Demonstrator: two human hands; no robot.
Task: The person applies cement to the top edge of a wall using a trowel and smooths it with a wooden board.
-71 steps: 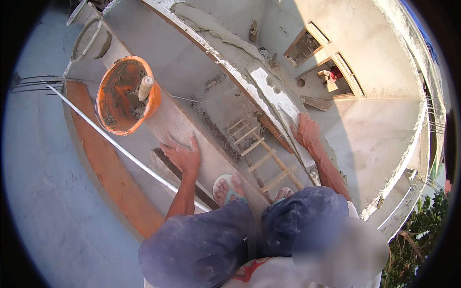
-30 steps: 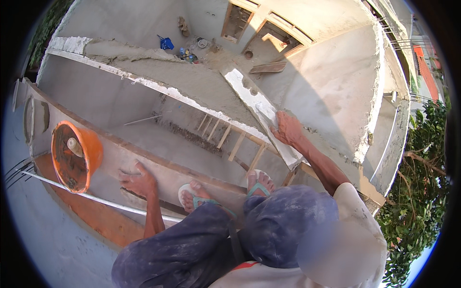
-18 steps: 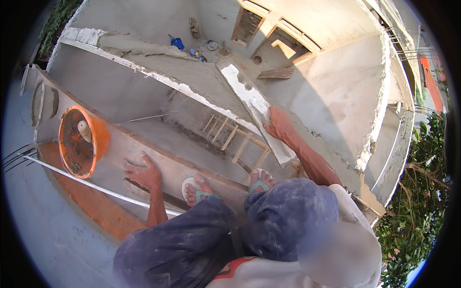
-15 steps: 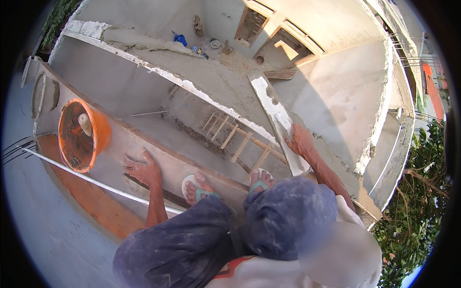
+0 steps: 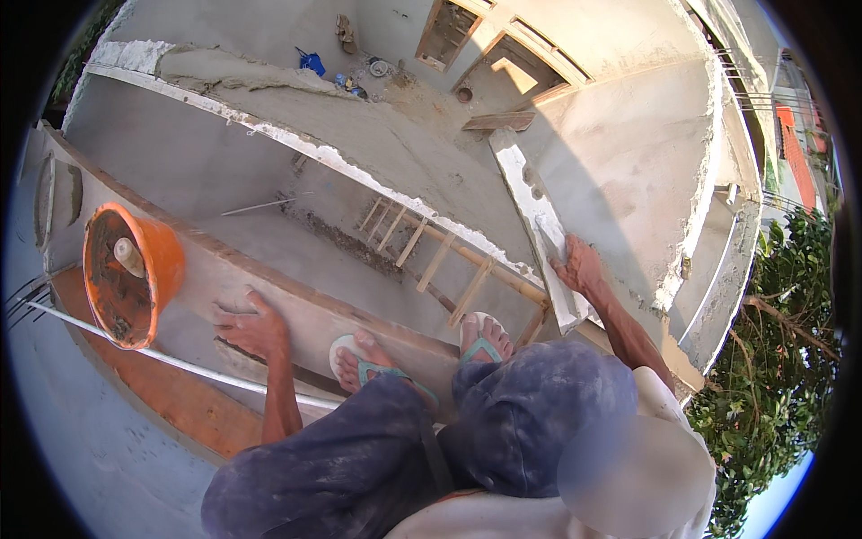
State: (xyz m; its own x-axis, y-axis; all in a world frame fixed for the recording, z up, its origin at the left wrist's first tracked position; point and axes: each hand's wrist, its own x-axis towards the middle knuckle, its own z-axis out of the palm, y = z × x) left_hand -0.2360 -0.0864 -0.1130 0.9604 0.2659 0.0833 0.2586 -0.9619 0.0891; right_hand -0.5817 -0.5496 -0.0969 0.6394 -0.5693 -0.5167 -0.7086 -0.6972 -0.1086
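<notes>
With my right hand (image 5: 582,266) I grip the near end of a long, flat, whitish board (image 5: 528,193), smeared with wet plaster. It slants away from me across the plastered wall top (image 5: 395,126). My left hand (image 5: 256,328) lies flat, fingers spread, on the narrow ledge (image 5: 310,296) left of my feet and holds nothing. Just beyond it stands an orange bucket (image 5: 169,260), tilted in view, with dark mortar residue and a pale, rounded handle-like piece (image 5: 130,258) inside. My feet, in green-strapped flip-flops (image 5: 364,359), rest on the ledge.
A wooden ladder (image 5: 435,262) leans in the deep gap between ledge and wall. A white pipe (image 5: 224,375) runs along the outer side. Far below are a blue item (image 5: 312,62) and wooden window frames (image 5: 548,58). Leafy branches (image 5: 772,341) fill the right side.
The board has shifted right along the wall top, with my right hand still on it. My left hand keeps its place on the ledge. The whole view has turned slightly.
</notes>
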